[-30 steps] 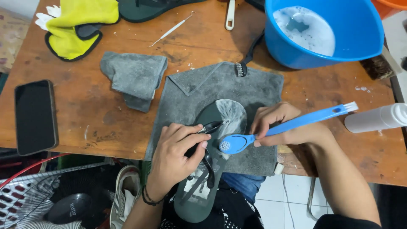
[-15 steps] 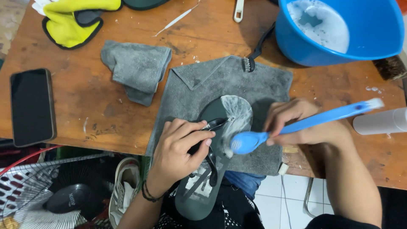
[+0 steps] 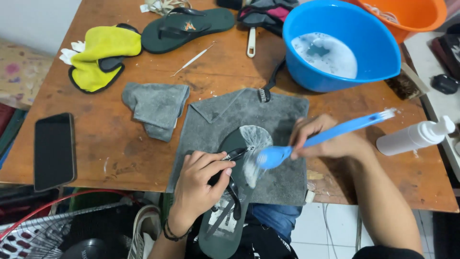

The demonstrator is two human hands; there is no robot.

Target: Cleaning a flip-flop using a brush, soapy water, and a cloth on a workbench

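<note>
Wooden table (image 3: 143, 153), worn top, cluttered. Grey towel (image 3: 282, 115) spread at near edge; dark green flip-flop (image 3: 230, 192) lies on it, heel overhanging toward the person.

Left hand (image 3: 199, 184): fingers closed on the strap, pinning the flip-flop down. Right hand (image 3: 326, 139): clamped round the handle of a blue brush (image 3: 306, 141); brush head blurred, on or just above the toe end.

Progress, as judged: white foam covers the toe area only; middle and heel look dry and unlathered, so most of the footbed is left. No rinse or wipe visible yet.

Blue basin (image 3: 340, 43) with soapy water beyond the towel; white bottle (image 3: 414, 136) to the right. Second flip-flop (image 3: 187, 26) at the far edge, no foam on it. Folded grey cloth (image 3: 155, 105), yellow cloth (image 3: 103, 55) and phone (image 3: 54, 149) to the left.
</note>
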